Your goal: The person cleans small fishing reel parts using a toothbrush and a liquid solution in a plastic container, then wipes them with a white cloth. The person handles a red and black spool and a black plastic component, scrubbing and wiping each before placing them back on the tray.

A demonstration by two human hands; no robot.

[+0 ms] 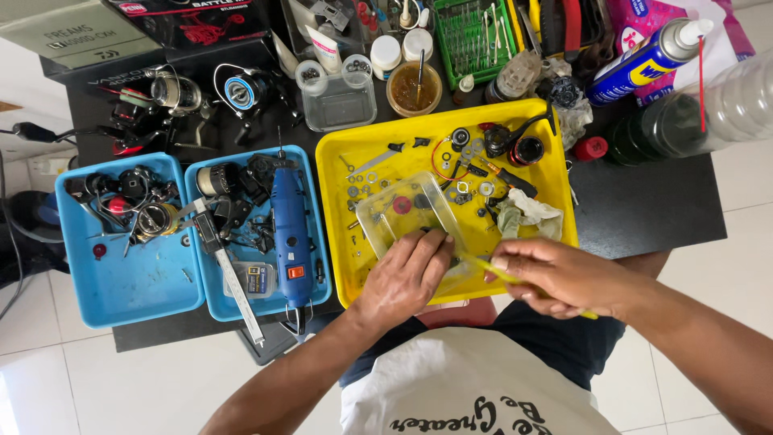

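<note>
My left hand (407,274) rests over the near edge of a clear plastic container (403,211) that sits in the yellow tray (338,266); its fingers are closed on something small that I cannot make out. A red round part (402,205) lies inside the container. My right hand (564,278) grips a thin yellow tool (493,270), its tip pointing left toward my left hand's fingers. Small washers, screws and dark reel parts (483,149) are scattered over the tray, beside a crumpled rag (527,213).
Two blue trays hold reel parts (133,205), a blue rotary tool (290,229) and a caliper (229,274). Behind stand fishing reels (241,90), a clear tub (338,101), a grease cup (413,89), a green bit holder (471,36), a spray can (648,56) and bottles (692,117).
</note>
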